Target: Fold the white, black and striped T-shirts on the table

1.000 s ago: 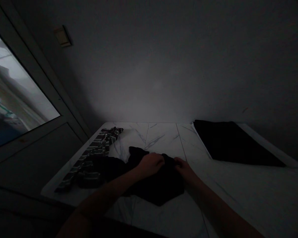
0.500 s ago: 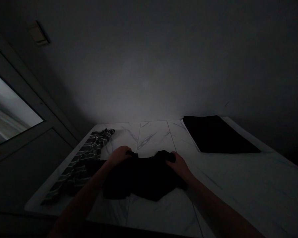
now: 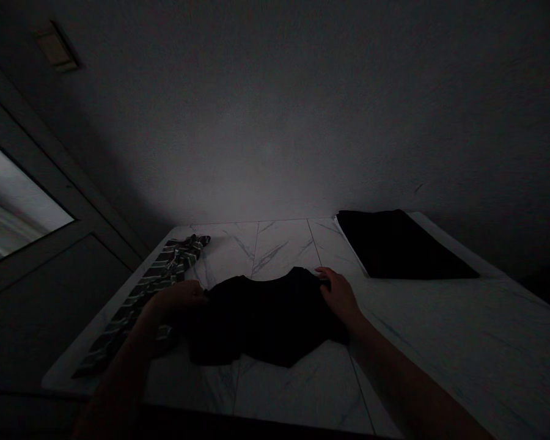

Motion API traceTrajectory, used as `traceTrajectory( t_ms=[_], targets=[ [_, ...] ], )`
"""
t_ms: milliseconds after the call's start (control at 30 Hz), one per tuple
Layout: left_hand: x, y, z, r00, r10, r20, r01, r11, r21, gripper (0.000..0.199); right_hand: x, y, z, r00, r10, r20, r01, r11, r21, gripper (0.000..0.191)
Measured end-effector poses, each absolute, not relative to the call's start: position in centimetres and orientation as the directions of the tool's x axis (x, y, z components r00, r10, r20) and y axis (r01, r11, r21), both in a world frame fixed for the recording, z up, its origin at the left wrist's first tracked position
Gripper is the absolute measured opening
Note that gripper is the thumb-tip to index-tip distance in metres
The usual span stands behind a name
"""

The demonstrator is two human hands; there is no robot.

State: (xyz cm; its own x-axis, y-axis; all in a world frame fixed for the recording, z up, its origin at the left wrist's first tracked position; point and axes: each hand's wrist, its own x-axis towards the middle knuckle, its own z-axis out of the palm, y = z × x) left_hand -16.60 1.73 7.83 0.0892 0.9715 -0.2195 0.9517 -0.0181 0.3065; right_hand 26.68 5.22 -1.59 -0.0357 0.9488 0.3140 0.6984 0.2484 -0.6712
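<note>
A black garment [image 3: 275,321] lies spread on the marble-patterned table [image 3: 284,391]. At its left side, my left hand [image 3: 181,296] is closed, its fingers pinching the dark cloth near the striped garment. My right hand [image 3: 339,293] rests on the upper right edge of the black garment, its fingers apart. A dark striped garment [image 3: 153,278], crumpled and long, lies along the table's left side, partly behind my left hand and forearm. The cloth is so dark that its folds are hard to make out.
A flat black folded cloth [image 3: 403,247] with a pale edge lies at the back right of the table. Behind the table stands a grey wall [image 3: 275,122] with a small plate [image 3: 56,47] at upper left. A door with a glass pane [image 3: 18,201] is at the left.
My left hand has moved left from the garment's top edge to its left side, and the upper left part now lies flatter. My right hand has loosened its grip and spread its fingers.
</note>
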Motion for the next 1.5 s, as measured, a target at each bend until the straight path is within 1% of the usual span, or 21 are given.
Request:
traceTrajectory(
  t_ms=[67,100,167,233,300,367,400,500,567,667,733,833,900,1000,1067,1133,1200,1300,1367,1400,1500],
  targets=[
    [-15.2,2.9,8.0,0.03,0.99,-0.139,0.983,-0.004,0.181,0.035,26.6,5.1,-1.4,-0.08,0.937,0.339,0.751,0.28,-0.597,0.035],
    [-14.3,3.7,7.9,0.025,0.995,-0.094,0.989,-0.011,0.146,0.037,26.6,5.2,-1.4,-0.099,0.935,0.341,0.766,0.29,-0.574,0.029],
    [-12.6,5.2,7.4,0.048,0.999,-0.002,0.988,-0.047,0.148,0.033,26.5,5.3,-1.5,-0.122,0.932,0.341,0.787,0.3,-0.538,0.027],
    [-11.1,6.5,6.5,0.087,0.996,-0.017,0.978,-0.082,0.192,0.026,26.5,5.4,-1.7,-0.135,0.927,0.349,0.799,0.311,-0.515,0.029],
    [-10.2,7.3,5.7,0.108,0.99,-0.087,0.968,-0.085,0.235,0.026,26.6,5.6,-2.0,-0.147,0.925,0.35,0.797,0.321,-0.513,0.03],
    [-9.9,7.5,5.1,0.118,0.98,-0.163,0.962,-0.072,0.263,0.03,26.8,5.8,-2.2,-0.159,0.927,0.341,0.784,0.328,-0.527,0.031],
    [-9.9,7.5,5.0,0.126,0.974,-0.187,0.96,-0.071,0.272,0.029,26.8,5.8,-2.3,-0.161,0.927,0.34,0.778,0.331,-0.534,0.032],
    [-10.4,7.0,4.9,0.156,0.962,-0.222,0.954,-0.088,0.287,0.019,27.0,6.1,-2.4,-0.146,0.922,0.357,0.762,0.335,-0.554,0.036],
    [-11.0,6.5,4.9,0.18,0.959,-0.217,0.945,-0.107,0.31,0.016,27.0,6.3,-2.4,-0.107,0.92,0.377,0.735,0.329,-0.593,0.038],
    [-11.7,5.7,5.0,0.194,0.972,-0.134,0.92,-0.132,0.37,0.024,27.0,6.5,-2.2,-0.026,0.921,0.39,0.662,0.308,-0.683,0.037],
    [-12.2,5.3,5.1,0.18,0.981,-0.07,0.901,-0.136,0.412,0.027,27.1,6.5,-1.7,0.006,0.925,0.379,0.606,0.298,-0.737,0.031],
    [-13.0,5.1,5.7,0.143,0.99,0.009,0.87,-0.13,0.476,0.027,27.1,6.4,-0.8,0.009,0.938,0.347,0.529,0.29,-0.798,0.02],
    [-13.5,5.2,6.7,0.109,0.99,0.084,0.848,-0.137,0.513,0.025,27.1,6.2,0.2,-0.001,0.949,0.316,0.485,0.276,-0.83,0.019],
    [-14.0,5.9,9.6,0.074,0.977,0.201,0.825,-0.174,0.537,0.023,27.2,6.4,2.4,0.002,0.963,0.269,0.423,0.243,-0.873,0.024],
    [-14.1,6.8,12.7,0.083,0.957,0.279,0.832,-0.22,0.509,0.022,27.4,7.0,4.6,-0.004,0.965,0.261,0.379,0.243,-0.893,0.027],
    [-14.1,7.8,16.5,0.101,0.926,0.363,0.847,-0.272,0.457,0.023,27.4,7.9,7.3,-0.019,0.962,0.272,0.31,0.265,-0.913,0.031],
    [-13.8,8.9,21.0,0.099,0.887,0.451,0.864,-0.302,0.404,0.023,27.4,9.1,10.8,-0.04,0.963,0.268,0.184,0.271,-0.945,0.037],
    [-13.2,10.1,28.0,0.068,0.808,0.586,0.891,-0.314,0.328,0.023,27.4,10.6,16.9,-0.141,0.956,0.257,-0.027,0.256,-0.966,0.046],
    [-12.8,10.1,32.3,0.061,0.736,0.675,0.905,-0.326,0.274,0.025,27.4,11.4,21.2,-0.197,0.931,0.309,-0.096,0.295,-0.951,0.048],
    [-12.7,10.0,34.3,0.066,0.695,0.716,0.909,-0.338,0.244,0.027,27.5,11.7,23.3,-0.206,0.913,0.352,-0.103,0.338,-0.936,0.048],
    [-12.7,9.3,39.2,0.096,0.58,0.809,0.917,-0.367,0.155,0.035,27.7,12.8,28.8,-0.157,0.835,0.528,-0.023,0.531,-0.847,0.046]
  ],
)
